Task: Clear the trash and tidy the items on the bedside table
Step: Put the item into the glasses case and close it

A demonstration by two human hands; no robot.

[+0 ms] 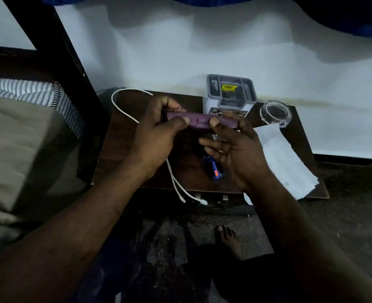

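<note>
Bedside table point(115, 154) of dark wood beside the bed point(27, 138), strewn with white cable point(172, 174), blue wrapper point(214, 169), paper sheet point(287, 162), glass ashtray point(275, 113), grey organizer point(231, 90). Above it, purple case point(199, 122) gripped at one end by left hand point(156, 130), pinched by right hand point(235, 154) thumb, remaining fingers loosely spread.

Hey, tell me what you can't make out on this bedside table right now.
- Purple case, head view: edge-on, ends covered by left hand and right hand; contents unknown.
- Blue object: partly behind right hand, dim.
- Yellow sticker on grey organiser: print too small.
- White cable: far end hidden behind left hand.
</note>
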